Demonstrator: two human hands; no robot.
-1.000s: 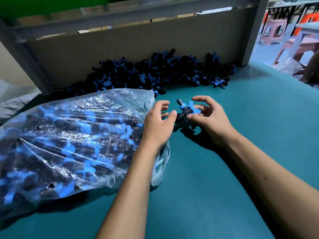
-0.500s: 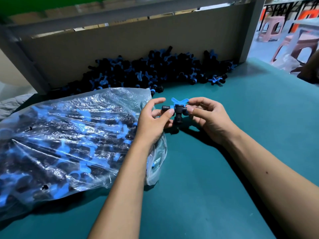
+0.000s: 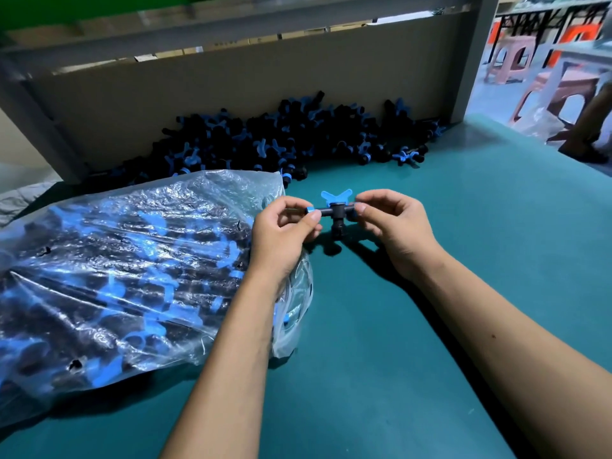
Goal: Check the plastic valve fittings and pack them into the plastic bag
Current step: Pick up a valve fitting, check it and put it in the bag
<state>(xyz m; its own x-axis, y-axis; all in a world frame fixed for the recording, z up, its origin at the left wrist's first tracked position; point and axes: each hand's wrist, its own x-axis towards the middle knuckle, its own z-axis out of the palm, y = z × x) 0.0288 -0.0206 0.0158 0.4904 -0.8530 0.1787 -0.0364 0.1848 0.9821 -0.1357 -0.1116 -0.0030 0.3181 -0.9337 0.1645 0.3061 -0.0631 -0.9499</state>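
Both hands pinch one valve fitting (image 3: 335, 212) above the bench (image 3: 430, 293), left hand (image 3: 281, 233) on one end, right hand (image 3: 394, 223) on the other. Its long axis runs left to right, blue butterfly handle (image 3: 335, 195) pointing up. Light, rigid plastic, I'd judge, best gripped by the barrel ends; the plastic bag (image 3: 132, 273) lies just left.

Teal table (image 3: 430, 326): bag (image 3: 116, 276), fittings pile (image 3: 298, 137).
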